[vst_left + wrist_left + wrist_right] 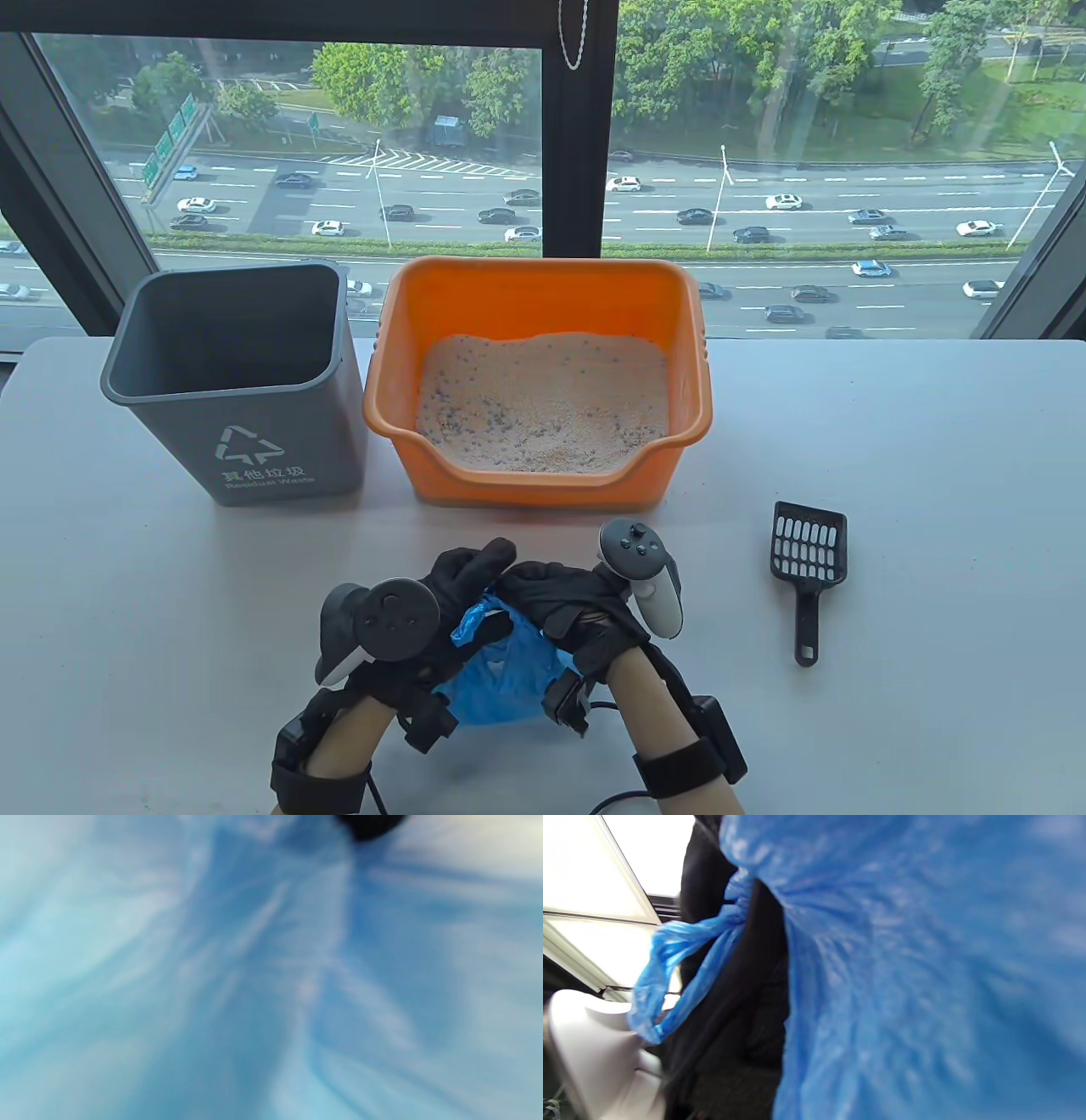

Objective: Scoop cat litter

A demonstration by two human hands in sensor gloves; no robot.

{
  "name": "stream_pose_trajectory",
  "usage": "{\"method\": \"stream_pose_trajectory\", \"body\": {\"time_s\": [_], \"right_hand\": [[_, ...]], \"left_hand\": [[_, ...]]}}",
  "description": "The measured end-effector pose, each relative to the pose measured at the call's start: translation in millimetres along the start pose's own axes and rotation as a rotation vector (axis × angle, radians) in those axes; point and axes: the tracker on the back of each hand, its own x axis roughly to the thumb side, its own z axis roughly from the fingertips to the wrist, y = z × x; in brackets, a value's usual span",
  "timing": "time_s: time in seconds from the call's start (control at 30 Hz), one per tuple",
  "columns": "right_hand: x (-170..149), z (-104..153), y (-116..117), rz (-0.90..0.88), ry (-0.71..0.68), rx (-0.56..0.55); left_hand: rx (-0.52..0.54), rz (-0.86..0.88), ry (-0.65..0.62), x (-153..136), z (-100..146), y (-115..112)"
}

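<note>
1. We see the cat litter (543, 399) as a pale, sandy bed flecked with dark grains, filling the floor of an orange litter box (543, 293) that stands toward the far edge of the tabletop (916, 475), near its middle.
2. The black slotted scoop (808, 570) lies flat toward the right edge, handle pointing at the near edge, well apart from both hands and untouched.
3. A grey waste bin (233, 382) stands just beside the box on its left, open at the top.
4. Close to the near edge, our left hand (424, 628) and right hand (577, 607) meet over a crumpled blue plastic bag (501, 671); the fingers of both are curled around it, gripping it between them.
5. The table view gives us the whole layout; the wrist views do not show the box, bin or scoop at all.
6. The left wrist view is filled with blurred blue plastic bag (254, 984), with only a dark glove tip at the top edge.
7. The right wrist view shows the bag (925, 984) up close, with a twisted handle loop hanging free against a black glove, a detail the table view barely shows.
8. Bare tabletop lies between the hands and the box's low front lip, and wide open surface stretches to the left and right edges.
</note>
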Motion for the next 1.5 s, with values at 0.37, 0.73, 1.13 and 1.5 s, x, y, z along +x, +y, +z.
{"method": "stream_pose_trajectory", "body": {"time_s": [0.37,0.73,1.13,1.5], "right_hand": [[-3.0,4.9,6.0,0.149,0.021,-0.060],[1.7,19.1,0.1,0.416,0.016,-0.212],[1.5,17.8,4.1,0.656,0.031,-0.236],[-16.1,27.8,-38.6,0.696,0.220,-0.481]], "left_hand": [[0.214,0.144,0.124,-7.4,5.8,-10.2],[0.127,-0.112,0.223,-15.1,4.2,-4.3],[0.100,-0.202,0.258,-23.0,3.5,1.0],[0.082,-0.230,0.573,-54.1,12.9,20.3]]}}
